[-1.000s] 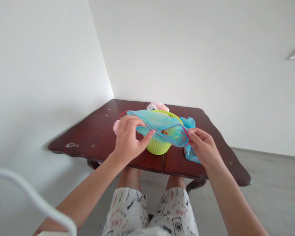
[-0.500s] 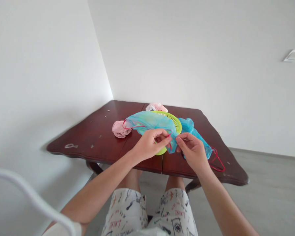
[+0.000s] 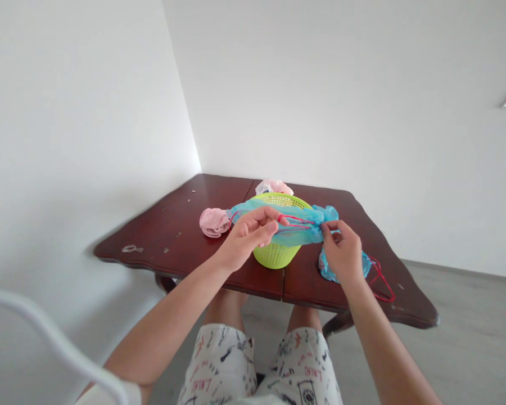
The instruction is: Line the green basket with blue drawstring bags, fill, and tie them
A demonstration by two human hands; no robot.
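Observation:
A translucent blue drawstring bag [image 3: 297, 233] is stretched between my hands, in front of and partly over a lime-green basket [image 3: 274, 256]. My left hand [image 3: 255, 233] has its fingers closed on the red drawstring [image 3: 297, 219], which runs in a loop to the right. With thumb and fingertips my right hand [image 3: 341, 244] pinches the gathered edge of the blue bag. Under and beside my right hand lies another crumpled blue bag [image 3: 329, 271] with a red string [image 3: 382, 284]. The bag hides part of the basket.
Everything stands on a dark red-brown wooden table [image 3: 160, 236] with wavy edges. A pink cloth bundle [image 3: 214, 222] lies left of the basket. Behind the basket sits a pink and white plastic bag [image 3: 274, 187]. White walls rise at the left and back.
My hands have moved apart, and the red drawstring is pulled out between them. The bag has been drawn down off part of the basket, showing more of its rim and front.

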